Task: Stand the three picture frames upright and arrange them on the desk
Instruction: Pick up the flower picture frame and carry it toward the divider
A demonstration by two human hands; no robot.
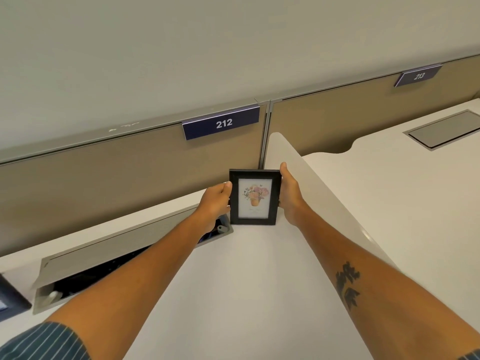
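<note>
- Head view: white desk [259,294] fills the lower frame, backed by a tan partition [104,183] bearing a "212" label [221,123]; a curved white divider [311,183] separates it from the neighbouring desk on the right.
- Cable tray [124,255] is set into the desk at left, its lid open; dark cables are visible inside.
- One picture frame [255,197], black with a flower-pot print, stands upright in portrait orientation at the far right corner of the desk, its bottom edge on or just at the surface, just beside the tray's right end and close to the divider.
- Left hand [217,201] grips the frame's left edge, thumb on the front, fingers hidden behind.
- Right hand [289,197] clasps the frame's right edge, thumb near the top corner.
- Cannot tell whether a rear stand is deployed; the back is hidden.
- Progress judgement: first of three frames is being seated; release not yet made.
- Other two frames are not in view, so their state is unknown.
- Remaining, as judged: confirm this frame stands unaided, then stand and place the two others and set the arrangement.
</note>
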